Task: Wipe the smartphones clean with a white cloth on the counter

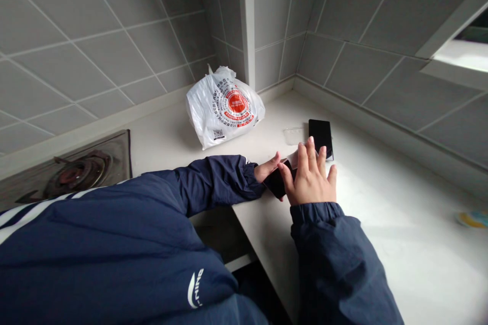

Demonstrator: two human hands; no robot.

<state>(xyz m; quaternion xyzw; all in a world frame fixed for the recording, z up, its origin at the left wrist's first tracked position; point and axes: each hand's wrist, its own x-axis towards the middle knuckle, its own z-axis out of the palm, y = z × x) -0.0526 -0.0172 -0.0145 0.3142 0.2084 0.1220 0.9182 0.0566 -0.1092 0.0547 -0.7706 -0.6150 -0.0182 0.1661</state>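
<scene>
A dark, flat, glossy phone (275, 184) lies at the counter's edge, gripped along its near end by my left hand (267, 167), thumb on top. Over the phone's other end is my right hand (310, 177), its fingers spread and laid flat. A small pale piece (293, 159), perhaps a cloth or film, shows under the right fingers; its kind is unclear. Just beyond the fingertips a second black phone (321, 138) rests on the counter. Beside it lies a clear phone case (294, 136).
A white plastic bag (224, 106) with red and black print stands near the tiled wall. At the left is a gas stove (76, 172). A blurred yellow and blue item (473, 219) sits at the far right of the white counter (400, 233). Below the counter edge is a dark opening.
</scene>
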